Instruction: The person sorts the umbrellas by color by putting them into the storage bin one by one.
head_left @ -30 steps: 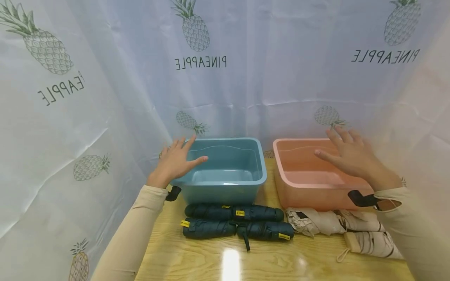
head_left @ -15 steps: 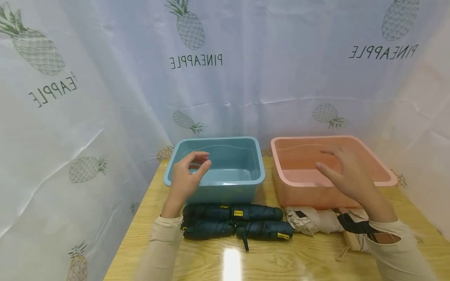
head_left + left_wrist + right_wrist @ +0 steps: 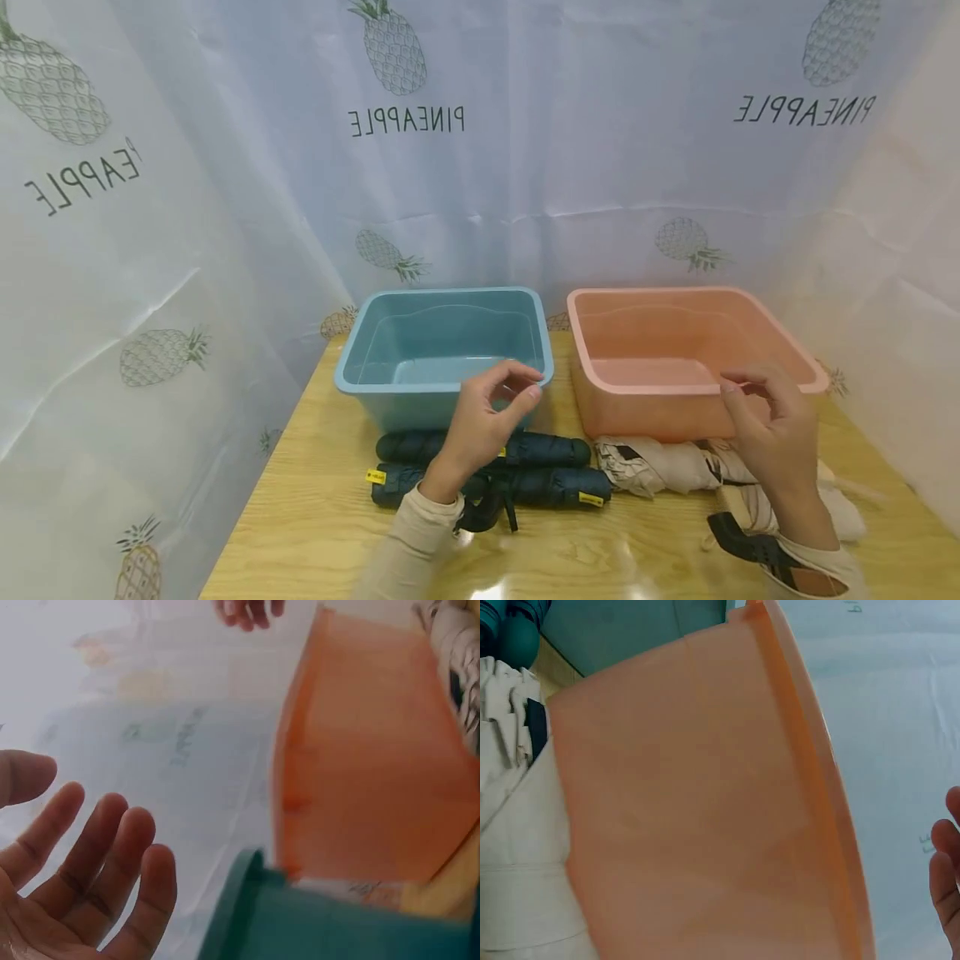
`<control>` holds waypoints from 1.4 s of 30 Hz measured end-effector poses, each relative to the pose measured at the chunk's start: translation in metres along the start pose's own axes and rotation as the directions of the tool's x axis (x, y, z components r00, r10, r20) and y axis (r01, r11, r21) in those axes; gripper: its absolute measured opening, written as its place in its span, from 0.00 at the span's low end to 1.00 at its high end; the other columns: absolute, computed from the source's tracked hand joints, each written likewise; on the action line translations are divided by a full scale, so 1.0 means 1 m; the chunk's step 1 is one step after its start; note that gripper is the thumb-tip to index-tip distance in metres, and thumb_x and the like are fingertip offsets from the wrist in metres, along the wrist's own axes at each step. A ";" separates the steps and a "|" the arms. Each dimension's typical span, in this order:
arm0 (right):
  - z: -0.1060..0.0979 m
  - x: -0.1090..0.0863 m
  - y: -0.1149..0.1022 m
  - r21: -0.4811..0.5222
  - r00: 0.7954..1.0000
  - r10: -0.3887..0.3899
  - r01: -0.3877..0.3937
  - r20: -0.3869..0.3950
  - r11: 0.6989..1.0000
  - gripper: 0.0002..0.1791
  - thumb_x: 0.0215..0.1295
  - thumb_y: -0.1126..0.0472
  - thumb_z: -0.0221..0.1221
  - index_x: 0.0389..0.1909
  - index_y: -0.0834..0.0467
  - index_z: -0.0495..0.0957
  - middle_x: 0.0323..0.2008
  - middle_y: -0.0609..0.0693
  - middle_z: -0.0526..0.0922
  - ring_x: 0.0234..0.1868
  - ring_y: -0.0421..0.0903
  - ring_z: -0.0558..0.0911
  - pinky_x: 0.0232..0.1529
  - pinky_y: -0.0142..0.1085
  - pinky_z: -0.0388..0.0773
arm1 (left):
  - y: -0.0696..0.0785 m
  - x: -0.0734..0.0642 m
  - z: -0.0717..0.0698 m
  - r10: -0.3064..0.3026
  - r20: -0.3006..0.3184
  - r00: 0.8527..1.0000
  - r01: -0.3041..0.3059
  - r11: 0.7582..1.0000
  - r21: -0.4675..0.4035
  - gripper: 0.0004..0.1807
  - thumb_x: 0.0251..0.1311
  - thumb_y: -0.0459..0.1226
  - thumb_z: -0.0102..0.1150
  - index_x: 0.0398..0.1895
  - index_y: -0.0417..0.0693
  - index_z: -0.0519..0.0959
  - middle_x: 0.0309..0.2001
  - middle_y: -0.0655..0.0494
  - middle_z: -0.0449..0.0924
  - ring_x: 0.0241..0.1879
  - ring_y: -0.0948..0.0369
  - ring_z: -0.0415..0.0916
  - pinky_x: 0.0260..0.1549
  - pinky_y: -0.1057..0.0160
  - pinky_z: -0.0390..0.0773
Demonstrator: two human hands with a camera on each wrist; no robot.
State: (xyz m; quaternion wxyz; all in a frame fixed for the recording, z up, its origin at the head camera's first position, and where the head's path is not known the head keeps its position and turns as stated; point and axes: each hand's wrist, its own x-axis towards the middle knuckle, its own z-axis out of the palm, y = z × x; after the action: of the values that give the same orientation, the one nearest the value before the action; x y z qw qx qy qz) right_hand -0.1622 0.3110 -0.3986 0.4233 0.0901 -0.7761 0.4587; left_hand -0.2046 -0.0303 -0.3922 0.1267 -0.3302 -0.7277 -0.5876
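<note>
My left hand [image 3: 474,425] hovers by the front rim of the blue bin, over several folded navy umbrellas [image 3: 551,451]. Its fingers are loosely bent and nothing is between them; the left wrist view shows the fingers [image 3: 105,862] spread apart. My right hand [image 3: 783,442] hangs before the right part of the pink-orange bin, above folded beige umbrellas [image 3: 675,468], also holding nothing. Only some fingertips [image 3: 946,877] of it show in the right wrist view, beside a large beige umbrella [image 3: 525,847]. My forearms and hands partly hide both rows of umbrellas.
Behind the navy umbrellas stands the blue bin [image 3: 397,406], and right of it the pink-orange bin [image 3: 637,414]; no contents are visible in either. Both rest on a wooden table [image 3: 300,500]. A pineapple-print curtain [image 3: 525,167] encloses the back and sides.
Both hands have come down and back from above the bins, and their spread fingers have relaxed into a loose bend. My left hand has also shifted right. Bins and umbrellas stay in place.
</note>
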 end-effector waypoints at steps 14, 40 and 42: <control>-0.036 -0.025 0.024 -0.004 0.956 0.198 -0.204 -0.218 0.979 0.09 0.67 0.74 0.59 0.42 0.79 0.80 0.35 0.32 0.85 0.40 0.29 0.82 0.44 0.19 0.75 | -0.032 -0.007 0.076 -0.339 0.270 0.901 0.317 0.940 0.123 0.33 0.73 0.54 0.55 0.75 0.50 0.65 0.66 0.47 0.75 0.59 0.50 0.79 0.51 0.64 0.81; -0.120 -0.010 0.122 -0.567 0.679 0.500 -0.149 0.537 0.810 0.26 0.78 0.54 0.53 0.62 0.73 0.72 0.55 0.76 0.78 0.44 0.54 0.85 0.34 0.44 0.80 | -0.055 0.023 0.112 -0.262 -0.056 0.964 0.257 0.963 -0.076 0.41 0.73 0.54 0.50 0.84 0.65 0.46 0.78 0.58 0.62 0.70 0.52 0.70 0.64 0.42 0.74; -0.123 -0.008 0.131 -0.568 0.632 0.504 -0.121 0.588 0.814 0.27 0.78 0.55 0.53 0.61 0.76 0.71 0.55 0.79 0.76 0.45 0.67 0.84 0.33 0.38 0.79 | -0.056 0.024 0.113 -0.268 -0.075 0.960 0.264 0.963 -0.057 0.40 0.73 0.56 0.50 0.83 0.65 0.49 0.76 0.58 0.65 0.68 0.52 0.73 0.61 0.42 0.77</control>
State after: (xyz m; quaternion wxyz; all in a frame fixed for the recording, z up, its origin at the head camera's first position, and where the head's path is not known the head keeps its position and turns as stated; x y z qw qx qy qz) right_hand -0.1561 0.4800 -0.4606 0.0053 0.0132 -0.9684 0.2489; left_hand -0.2343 0.0783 -0.4529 0.0686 -0.2078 -0.7459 -0.6291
